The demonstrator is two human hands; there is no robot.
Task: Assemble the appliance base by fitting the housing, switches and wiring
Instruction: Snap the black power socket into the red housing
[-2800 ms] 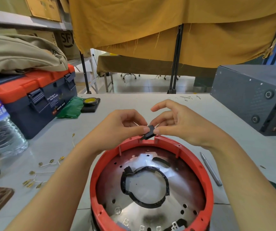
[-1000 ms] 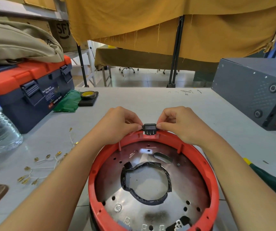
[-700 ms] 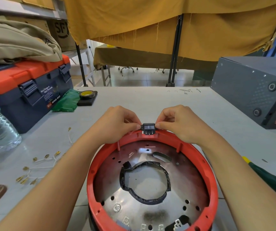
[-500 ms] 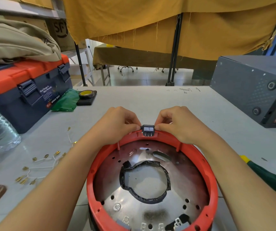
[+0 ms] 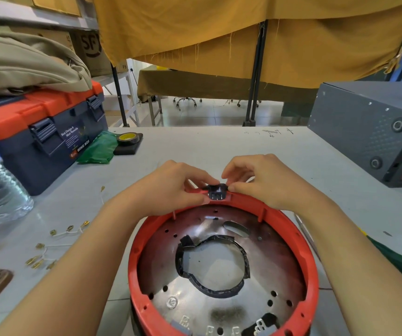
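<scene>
Both hands, left hand (image 5: 170, 187) and right hand (image 5: 265, 180), pinch the black switch (image 5: 217, 191), seemingly seated in the red housing (image 5: 309, 258) rim.

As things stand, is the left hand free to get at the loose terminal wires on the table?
Probably not yet: the left hand pinches the black switch at the red housing rim. Once it lets go, open table lies between it and the wires.

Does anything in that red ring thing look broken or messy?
Yes. The black tape round the hole in the metal plate is wrinkled, with one end lifted, and a dark sooty smudge marks the plate near its front edge.
</scene>
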